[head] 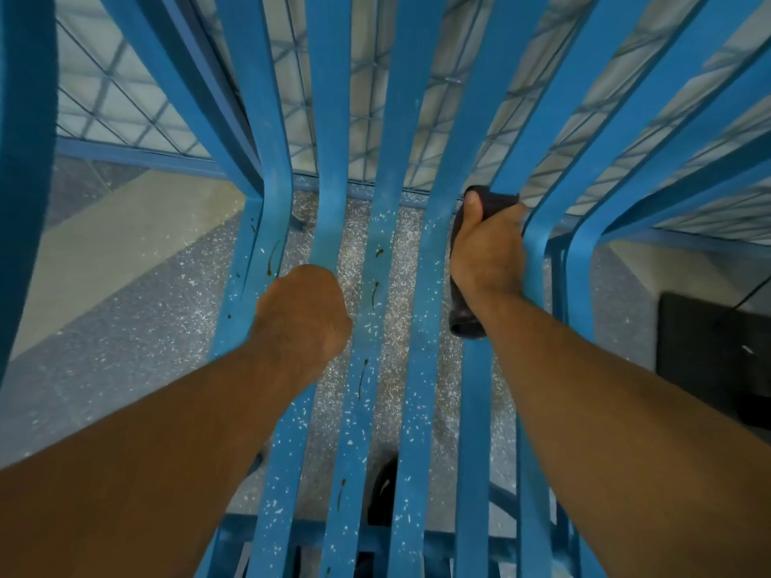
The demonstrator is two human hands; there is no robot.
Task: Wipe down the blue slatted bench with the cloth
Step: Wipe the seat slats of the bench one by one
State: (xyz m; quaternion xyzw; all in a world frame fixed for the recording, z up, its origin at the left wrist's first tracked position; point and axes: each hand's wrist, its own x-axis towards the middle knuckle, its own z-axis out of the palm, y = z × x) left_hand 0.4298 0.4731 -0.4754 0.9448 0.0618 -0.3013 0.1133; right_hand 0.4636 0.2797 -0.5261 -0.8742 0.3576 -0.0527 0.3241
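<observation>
Above speckled floor [137,352], left hand [302,314] clenches one rigid slat [329,219] of the blue slatted bench [258,118]; right hand [488,252] grasps the soft, limp cloth [498,202] wrapped round another.

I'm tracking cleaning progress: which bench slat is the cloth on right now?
The slat under the right hand, which grips the dark cloth against it. Every other slat is bare, including the one the left hand grips.

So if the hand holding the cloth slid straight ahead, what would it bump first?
Probably the blue slat, where it bends up into the backrest, just past the right hand and cloth; depth is unclear.
</observation>
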